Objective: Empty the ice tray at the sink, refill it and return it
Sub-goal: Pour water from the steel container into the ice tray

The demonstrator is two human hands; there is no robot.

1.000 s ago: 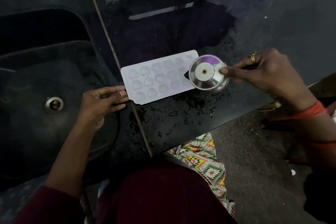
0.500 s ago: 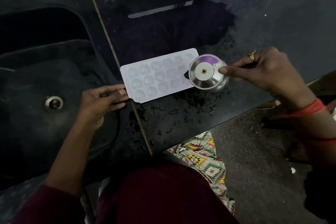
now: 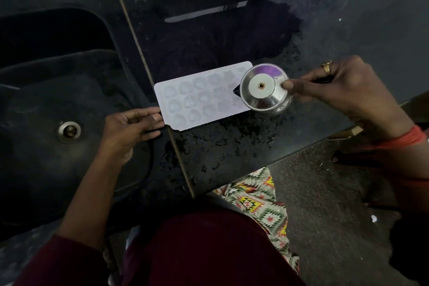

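A white ice tray (image 3: 199, 96) with several rounded cells lies flat on the black counter (image 3: 232, 151), just right of the sink. My left hand (image 3: 130, 130) pinches the tray's near left corner. My right hand (image 3: 343, 93) holds a small steel kettle (image 3: 264, 89) by its dark handle, thumb against the lid, with the black spout over the tray's right end cells. Whether water is flowing cannot be made out.
The dark sink (image 3: 46, 104) with its metal drain (image 3: 68, 131) lies at the left. A brass strip (image 3: 148, 72) divides sink and counter. Water droplets (image 3: 232, 144) spot the counter near its front edge. Grey floor (image 3: 336, 216) is at the lower right.
None of the objects has visibly moved; both hands, the tray and the kettle keep their places, with only a slight shift of the view.
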